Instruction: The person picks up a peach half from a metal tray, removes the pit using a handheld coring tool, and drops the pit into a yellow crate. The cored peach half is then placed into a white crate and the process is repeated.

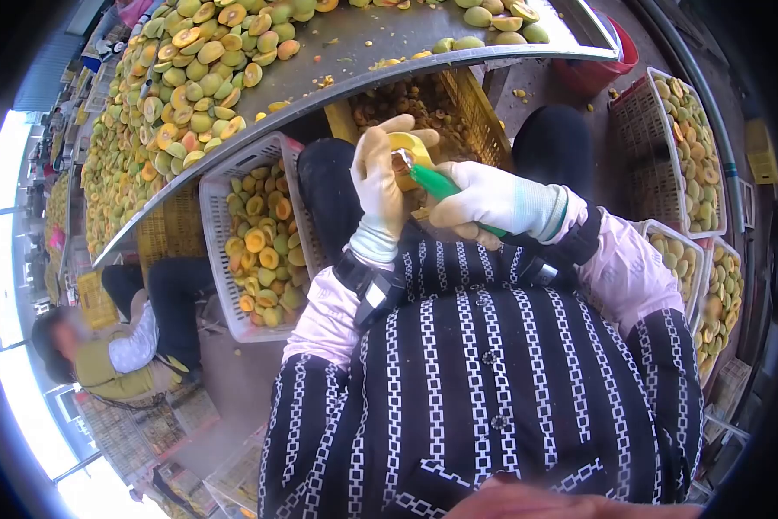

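Note:
In a pale work glove, my left hand (378, 177) holds up a halved yellow peach (420, 150), its cut face turned toward my right hand. My right hand (493, 201), also gloved, is wrapped round a green-handled pitting tool (435, 182). The tool's metal tip meets the cut face of the peach; its exact shape is hard to make out. Both hands are over my lap, above a yellow crate (473, 111) with dark pits and scraps in it. Between my knees, the crate is partly hidden by my hands.
A metal-edged table (354, 65) heaped with halved peaches (203, 78) spans the front. At left stands a white crate (216, 216) of halves. More filled crates (657, 186) stand at right, near a red tub (592, 69). Another person (121, 355) sits at left.

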A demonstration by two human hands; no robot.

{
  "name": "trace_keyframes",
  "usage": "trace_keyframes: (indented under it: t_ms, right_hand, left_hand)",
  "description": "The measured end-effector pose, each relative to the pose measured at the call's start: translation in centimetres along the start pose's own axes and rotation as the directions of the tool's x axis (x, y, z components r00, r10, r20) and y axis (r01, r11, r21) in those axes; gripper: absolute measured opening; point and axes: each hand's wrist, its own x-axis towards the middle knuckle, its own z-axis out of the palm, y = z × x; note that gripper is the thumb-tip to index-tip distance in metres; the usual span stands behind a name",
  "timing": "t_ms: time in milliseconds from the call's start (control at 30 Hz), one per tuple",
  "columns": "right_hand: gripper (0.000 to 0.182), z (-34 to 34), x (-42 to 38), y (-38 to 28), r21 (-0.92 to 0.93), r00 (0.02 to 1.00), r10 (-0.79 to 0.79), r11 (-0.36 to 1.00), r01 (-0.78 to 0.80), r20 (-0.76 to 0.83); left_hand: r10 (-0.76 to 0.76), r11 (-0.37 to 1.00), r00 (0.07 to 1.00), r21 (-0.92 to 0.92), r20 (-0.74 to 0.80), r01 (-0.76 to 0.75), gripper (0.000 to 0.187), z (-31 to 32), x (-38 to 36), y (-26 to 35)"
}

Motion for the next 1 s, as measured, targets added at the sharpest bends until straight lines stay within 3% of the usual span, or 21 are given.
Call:
trace_keyframes:
  t_ms: [100, 167, 233, 300, 333, 433, 500, 567, 633, 667, 700, 767, 800, 933, 967, 1000]
  right_hand:
    - [0.021, 0.3, 1.2, 0.9, 0.098, 0.997, -0.067, 0.993, 0.064, 0.033]
    - [0.016, 0.2, 1.8, 1.3, 0.239, 0.979, -0.136, 0.966, 0.097, 0.153]
    - [0.019, 0.7, 2.0, 1.6, 0.343, 0.979, -0.140, 0.936, 0.081, 0.148]
    - [0.016, 1.2, 2.3, 1.9, 0.191, 0.983, -0.186, 0.965, 0.181, 0.006]
    - [0.013, 1.7, 2.2, 1.6, 0.115, 0.986, -0.139, 0.982, 0.149, -0.091]
    - [0.014, 0.9, 2.5, 2.1, 0.124, 0.989, -0.112, 0.985, 0.123, -0.093]
    - [0.019, 0.2, 2.6, 2.4, 0.272, 0.991, -0.077, 0.957, 0.104, -0.107]
    - [0.021, 0.4, 2.9, 3.2, -0.276, 0.836, -0.349, 0.929, 0.248, -0.423]
    - [0.030, 0.0, 0.7, 2.7, 0.141, 0.983, -0.152, 0.976, 0.166, -0.107]
    - [0.037, -0.4, 0.2, 2.3, 0.129, 0.992, -0.122, 0.985, 0.117, 0.029]
    - [0.037, -0.8, 0.6, 2.4, 0.133, 0.992, -0.120, 0.984, 0.115, 0.026]
    - [0.039, -1.3, 1.4, 2.6, -0.085, 0.915, -0.134, 0.990, 0.110, -0.380]
    - [0.040, -1.4, 1.1, 2.2, -0.080, 0.908, -0.106, 0.994, 0.081, -0.406]
    - [0.041, -1.8, 1.2, 1.8, -0.173, 0.813, -0.190, 0.979, 0.112, -0.550]
    - [0.041, -2.0, 1.2, 1.8, -0.175, 0.814, -0.196, 0.977, 0.118, -0.547]
    - [0.039, -2.3, 1.2, 1.9, -0.117, 0.897, -0.135, 0.989, 0.094, -0.422]
  left_hand:
    - [0.072, 0.987, 0.991, -0.137, -0.110, -0.087, 0.053, 1.1, 0.1, 0.0]
    - [0.050, 0.980, 0.992, -0.185, -0.112, -0.071, 0.054, 1.3, 0.3, 0.2]
    - [-0.056, 0.960, 0.989, -0.279, -0.134, 0.017, 0.055, 1.7, 0.3, 0.3]
    - [-0.110, 0.950, 0.985, -0.305, -0.130, 0.066, 0.059, 1.3, 0.9, -0.6]
    - [-0.141, 0.941, 0.982, -0.324, -0.127, 0.094, 0.060, 1.1, 1.0, -0.9]
    - [-0.159, 0.950, 0.975, -0.292, -0.152, 0.110, 0.065, 1.0, 1.5, -2.0]
    - [-0.191, 0.963, 0.954, -0.232, -0.231, 0.137, 0.064, 1.1, 2.0, -2.6]
    - [-0.054, 0.986, 0.960, -0.166, -0.276, 0.008, 0.059, 0.3, 2.9, -4.4]
    - [-0.119, 0.974, 0.942, -0.223, -0.313, 0.049, 0.059, -0.8, 3.0, -4.0]
    - [-0.212, 0.957, 0.942, -0.252, -0.262, 0.145, 0.058, -1.7, 2.7, -3.5]
    - [-0.216, 0.956, 0.941, -0.253, -0.261, 0.150, 0.058, -1.5, 2.0, -3.7]
    - [0.100, 0.991, 0.980, 0.104, -0.172, -0.083, 0.057, 0.1, 0.9, -2.6]
    - [-0.148, 0.988, 0.959, -0.068, -0.241, 0.135, 0.054, 0.7, 1.3, -1.9]
    - [-0.148, 0.966, 0.984, -0.230, -0.103, 0.121, 0.047, 0.0, 1.3, -1.5]
    - [-0.142, 0.967, 0.984, -0.226, -0.104, 0.116, 0.047, -0.1, 1.6, -1.6]
    - [-0.103, 0.959, 0.986, -0.277, -0.133, 0.063, 0.046, -0.3, 2.1, -1.9]
